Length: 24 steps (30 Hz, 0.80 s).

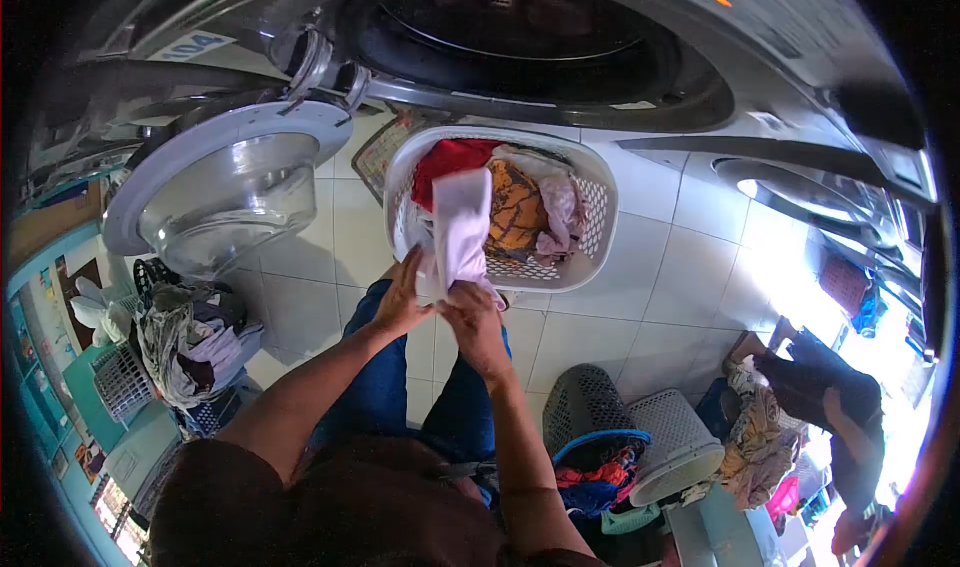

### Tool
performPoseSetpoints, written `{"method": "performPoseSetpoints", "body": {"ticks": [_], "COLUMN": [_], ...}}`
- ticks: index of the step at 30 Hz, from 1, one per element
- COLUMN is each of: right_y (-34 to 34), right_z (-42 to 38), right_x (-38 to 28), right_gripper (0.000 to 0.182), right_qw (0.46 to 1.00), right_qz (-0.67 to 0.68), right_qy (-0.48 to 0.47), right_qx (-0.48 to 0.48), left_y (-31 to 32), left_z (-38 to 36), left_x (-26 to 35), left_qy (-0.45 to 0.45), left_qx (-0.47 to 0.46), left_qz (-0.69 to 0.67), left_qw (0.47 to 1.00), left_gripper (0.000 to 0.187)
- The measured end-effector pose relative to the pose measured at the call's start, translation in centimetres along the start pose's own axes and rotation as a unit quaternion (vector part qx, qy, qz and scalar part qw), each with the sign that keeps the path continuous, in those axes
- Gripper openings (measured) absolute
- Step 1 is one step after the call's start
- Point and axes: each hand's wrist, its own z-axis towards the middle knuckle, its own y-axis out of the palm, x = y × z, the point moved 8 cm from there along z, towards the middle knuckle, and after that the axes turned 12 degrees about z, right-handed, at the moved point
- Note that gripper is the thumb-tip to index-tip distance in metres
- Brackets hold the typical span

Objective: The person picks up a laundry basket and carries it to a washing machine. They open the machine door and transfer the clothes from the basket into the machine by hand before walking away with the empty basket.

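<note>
A pale pink piece of laundry (462,229) hangs between my hands, partly folded and a little blurred, above the near edge of a white plastic laundry basket (598,235). My right hand (473,325) is closed on its lower end. At its left side, the fingers of my left hand (403,302) are closed on a whitish edge of the same cloth. Inside the basket lie a red cloth (450,162), an orange cloth with a dark pattern (515,207) and a crumpled pinkish cloth (562,212).
A front-loading washing machine (560,112) stands open beyond the basket, its round door (225,202) swung left. Heaped laundry (195,337) sits at left. A dark basket (590,407) and a grey basket (680,447) stand at lower right, near another person (830,397).
</note>
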Motion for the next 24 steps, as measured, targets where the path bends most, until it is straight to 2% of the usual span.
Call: {"method": "performPoseSetpoints", "body": {"ticks": [1, 3, 4, 6, 7, 8, 9, 10, 11, 13, 14, 15, 16, 17, 18, 19, 20, 21, 22, 24], "right_y": [0.7, -0.2, -1.1, -5.8, -9.1, -10.8, -12.7, -13.9, -14.7, -14.5, -13.9, -13.2, -12.9, -12.2, -11.5, -10.8, -10.0, -9.8, -10.0, -10.8], "right_z": [-0.6, -1.6, -2.3, -5.4, -8.0, -9.3, -9.3, -9.7, -11.1, -12.5, -12.0, -11.2, -10.8, -10.6, -9.9, -8.5, -7.5, -6.3, -4.9, -4.6], "right_x": [-1.6, -4.4, -5.1, -1.7, 1.4, 2.4, -2.6, -3.0, -2.0, -1.0, -1.1, -1.2, 0.2, 2.5, 5.5, 6.9, 9.6, 12.8, 14.5, 15.6], "right_gripper": [0.017, 0.028, 0.033, 0.027, 0.04, 0.038, 0.028, 0.012, 0.022, 0.025, 0.024, 0.023, 0.031, 0.034, 0.034, 0.029, 0.024, 0.02, 0.018, 0.018], "right_qw": [0.998, 0.997, 0.997, 0.984, 0.915, 0.888, 0.841, 0.823, 0.801, 0.752, 0.749, 0.745, 0.791, 0.795, 0.807, 0.802, 0.812, 0.832, 0.869, 0.89], "right_qz": [-0.045, -0.04, -0.039, 0.127, 0.314, 0.319, 0.333, 0.369, 0.355, 0.374, 0.382, 0.382, 0.3, 0.284, 0.283, 0.3, 0.271, 0.202, 0.107, -0.122], "right_qy": [-0.035, -0.021, -0.011, 0.0, 0.013, 0.011, -0.054, -0.129, -0.15, -0.14, -0.15, -0.161, -0.109, -0.106, -0.037, 0.012, 0.048, 0.057, 0.078, 0.081], "right_qx": [-0.036, -0.056, -0.061, 0.125, 0.251, 0.331, 0.423, 0.413, 0.458, 0.525, 0.519, 0.522, 0.522, 0.526, 0.517, 0.516, 0.515, 0.514, 0.476, 0.433], "left_y": [0.0, 0.3, 2.4, -0.3, -0.7, 0.0, -0.3, -0.7, -1.4, -5.8, -7.4, -8.8, -10.9, -8.1, -5.4, -4.1, -0.3, -1.6, -1.5, -0.8], "left_z": [0.8, 2.4, 2.4, 4.3, 4.7, 4.7, 5.1, 4.8, 4.4, 5.1, 5.2, 5.7, 6.5, 7.3, 7.9, 9.6, 10.2, 10.1, 10.8, 12.7], "left_x": [1.2, 2.7, 3.3, 6.1, 7.1, 7.5, 8.2, 9.1, 10.1, 13.4, 14.2, 14.4, 15.3, 11.4, 7.6, 8.4, 5.1, 7.8, 9.3, 7.8], "left_qy": [0.044, 0.129, 0.214, 0.142, 0.101, 0.121, 0.181, 0.234, 0.285, 0.333, 0.347, 0.326, 0.289, 0.224, 0.158, 0.106, 0.099, 0.115, 0.145, 0.114], "left_qx": [0.0, 0.0, -0.039, -0.161, -0.228, -0.274, -0.258, -0.24, -0.218, -0.171, -0.152, -0.18, -0.168, -0.167, -0.168, -0.253, -0.279, -0.343, -0.336, -0.343], "left_qz": [0.019, 0.056, 0.133, -0.031, -0.111, -0.097, -0.071, -0.05, -0.03, 0.057, 0.066, 0.025, -0.124, -0.099, -0.075, -0.012, -0.106, 0.015, -0.062, -0.23], "left_qw": [0.999, 0.99, 0.967, 0.976, 0.962, 0.949, 0.946, 0.941, 0.933, 0.925, 0.923, 0.928, 0.934, 0.955, 0.97, 0.962, 0.949, 0.932, 0.929, 0.903], "left_gripper": [0.071, 0.063, 0.054, 0.052, 0.051, 0.051, 0.052, 0.053, 0.054, 0.057, 0.056, 0.052, 0.047, 0.037, 0.029, 0.028, 0.03, 0.033, 0.033, 0.034]}}
